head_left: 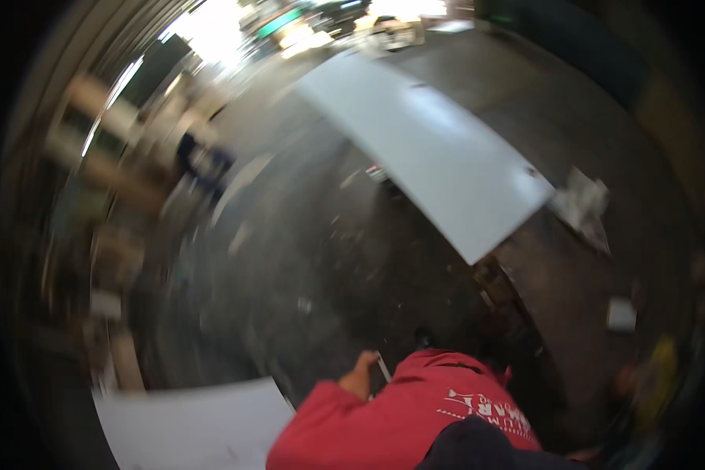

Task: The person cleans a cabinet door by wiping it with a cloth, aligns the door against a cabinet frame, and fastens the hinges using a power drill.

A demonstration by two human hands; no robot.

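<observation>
My left hand (366, 361) reaches forward from a red sleeve (321, 411) at the lower edge. Its fingers look closed around a thin pale strip (383, 367), but motion blur and the small size hide what it is. A white flat panel (196, 415) lies at the lower left, its right edge beside my left sleeve. My red shirt front with white print fills the bottom middle, partly covered by a dark cloth shape (478, 446). I cannot make out my right hand. A long pale panel (439, 149) lies ahead, raised above the floor, with small dark marks near its edges.
Crumpled white sheeting (583, 205) lies off the long panel's near right end. Brown wooden pieces (493, 286) sit under its near corner. A small white piece (622, 313) and a yellow item (662, 376) are at the right. Blurred shelving and a person (204, 164) stand left.
</observation>
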